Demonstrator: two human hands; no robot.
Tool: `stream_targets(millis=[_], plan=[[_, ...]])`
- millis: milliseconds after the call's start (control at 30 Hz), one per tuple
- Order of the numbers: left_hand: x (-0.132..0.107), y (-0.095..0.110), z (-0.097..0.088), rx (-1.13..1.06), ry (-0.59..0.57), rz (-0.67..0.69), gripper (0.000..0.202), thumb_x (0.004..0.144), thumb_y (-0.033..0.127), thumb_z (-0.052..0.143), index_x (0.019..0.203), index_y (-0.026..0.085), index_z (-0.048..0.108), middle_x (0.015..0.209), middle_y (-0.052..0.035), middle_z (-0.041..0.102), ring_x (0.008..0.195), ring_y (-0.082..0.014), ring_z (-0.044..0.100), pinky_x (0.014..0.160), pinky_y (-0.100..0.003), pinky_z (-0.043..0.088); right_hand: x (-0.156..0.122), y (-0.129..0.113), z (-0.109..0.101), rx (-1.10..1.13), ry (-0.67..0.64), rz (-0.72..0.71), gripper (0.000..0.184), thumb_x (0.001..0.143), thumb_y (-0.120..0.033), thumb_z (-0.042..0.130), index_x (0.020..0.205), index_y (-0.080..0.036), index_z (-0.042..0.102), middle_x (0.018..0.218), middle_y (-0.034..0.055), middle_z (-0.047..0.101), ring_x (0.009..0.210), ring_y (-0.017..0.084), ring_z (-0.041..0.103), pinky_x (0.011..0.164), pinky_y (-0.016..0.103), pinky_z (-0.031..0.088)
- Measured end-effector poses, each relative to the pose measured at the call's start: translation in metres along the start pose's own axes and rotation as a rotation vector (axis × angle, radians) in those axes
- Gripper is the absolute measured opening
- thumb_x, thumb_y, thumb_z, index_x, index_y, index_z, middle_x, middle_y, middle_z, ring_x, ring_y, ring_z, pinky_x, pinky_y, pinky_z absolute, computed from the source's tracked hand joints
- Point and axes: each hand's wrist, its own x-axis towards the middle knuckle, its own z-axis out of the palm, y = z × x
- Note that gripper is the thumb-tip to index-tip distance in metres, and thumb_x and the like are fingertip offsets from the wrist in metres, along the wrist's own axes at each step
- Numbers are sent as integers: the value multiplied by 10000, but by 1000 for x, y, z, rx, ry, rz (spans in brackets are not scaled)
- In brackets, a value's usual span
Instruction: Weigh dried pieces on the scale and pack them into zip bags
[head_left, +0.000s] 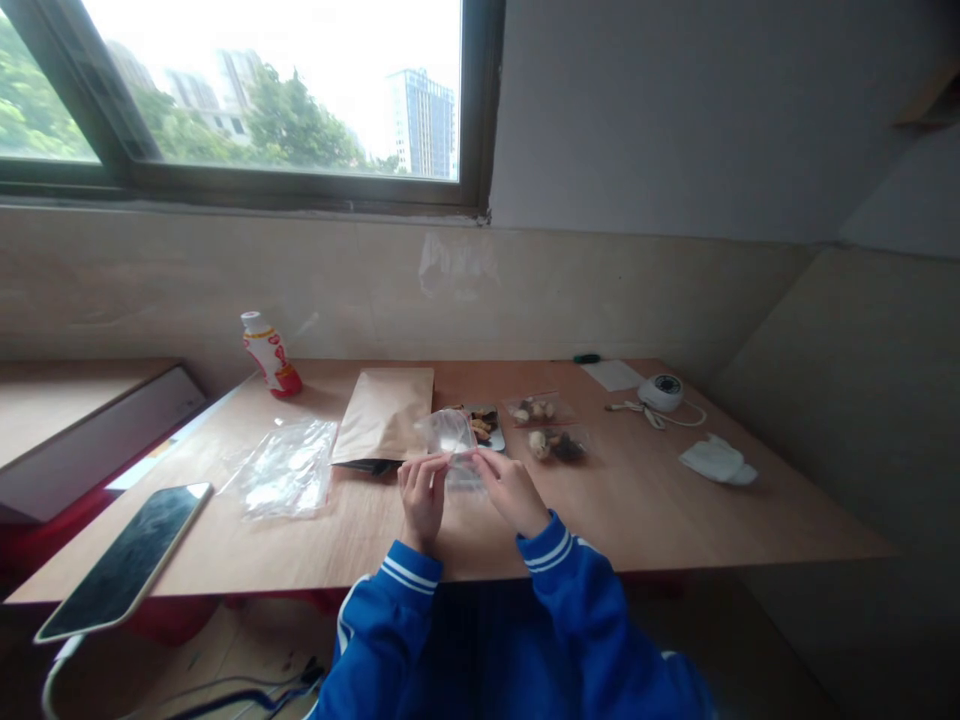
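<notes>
A small clear plastic bag (450, 436) is held upright over the wooden table (645, 510). My left hand (422, 497) pinches its left lower edge, fingers closed. My right hand (511, 490) pinches the right edge, fingers closed too. Both sleeves are blue with white stripes. Just behind the bag sits a small tray of mixed nuts (484, 424). Two filled clear bags of nuts (537, 409) (559, 445) lie to the right of it.
A brown paper pouch (384, 413) and a heap of empty clear bags (286, 467) lie left of my hands. A phone (127, 560) rests at the near left edge. A drink bottle (270, 354) stands at the back; a white device with cable (661, 392) and a cloth (718, 461) lie right.
</notes>
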Motion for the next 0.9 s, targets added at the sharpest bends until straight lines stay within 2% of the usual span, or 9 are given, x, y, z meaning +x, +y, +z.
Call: stream_targets(millis=[100, 167, 233, 333, 400, 500, 667, 900], plan=[[0, -5, 0, 34, 124, -106, 156, 926, 247, 459, 885, 200, 601, 838, -50, 659, 815, -180, 589, 749, -343, 446, 16, 14, -13, 21, 59, 59, 283, 911, -382, 464, 984, -233, 694, 872, 60, 750, 784, 237, 701, 708, 336, 542], [-1, -7, 0, 49, 199, -119, 139, 928, 269, 453, 907, 194, 568, 854, -56, 632, 843, -185, 576, 773, -356, 434, 31, 24, -20, 67, 37, 40, 318, 917, -409, 446, 992, -217, 690, 902, 69, 744, 816, 227, 698, 740, 338, 544], [-4, -10, 1, 57, 254, -124, 135, 927, 291, 450, 941, 188, 537, 877, -64, 601, 867, -191, 563, 792, -371, 424, 46, 35, -22, 38, 14, -20, 330, 924, -400, 429, 1046, -213, 672, 1011, 79, 721, 940, 221, 673, 848, 361, 520], [-6, -12, 2, 69, 297, -210, 148, 934, 291, 423, 994, 180, 502, 943, -85, 561, 914, -201, 551, 817, -395, 424, 64, 54, -17, -159, 2, -89, 343, 849, -319, 561, 1170, -215, 621, 1252, 112, 606, 1214, 254, 518, 1047, 449, 375], [-6, -12, 3, 61, 295, -241, 143, 936, 272, 415, 1015, 180, 490, 984, -97, 550, 951, -203, 547, 841, -408, 426, 71, 66, -13, -266, -65, -80, 444, 778, -253, 645, 1216, -201, 596, 1320, 141, 545, 1284, 285, 440, 1081, 492, 316], [-4, -11, 6, 33, 268, -231, 113, 936, 259, 421, 1007, 191, 476, 1030, -103, 563, 1007, -205, 549, 890, -435, 417, 73, 77, -8, -307, -142, -89, 405, 775, -190, 639, 1179, -173, 618, 1261, 153, 573, 1220, 275, 496, 1046, 466, 365], [-2, -9, 13, -95, 235, -241, 67, 940, 230, 403, 1004, 210, 399, 1174, -143, 557, 1134, -214, 546, 907, -451, 446, 67, 75, -9, -291, -117, -148, 272, 781, -138, 623, 1048, -180, 660, 1079, 103, 646, 1041, 224, 596, 960, 397, 440], [-1, -6, 18, -211, 167, -189, 91, 943, 184, 366, 1007, 220, 312, 1335, -222, 475, 1304, -236, 446, 957, -478, 451, 62, 71, -6, -349, -98, -123, 189, 789, -124, 615, 962, -172, 677, 1015, 101, 676, 971, 226, 624, 883, 375, 482]])
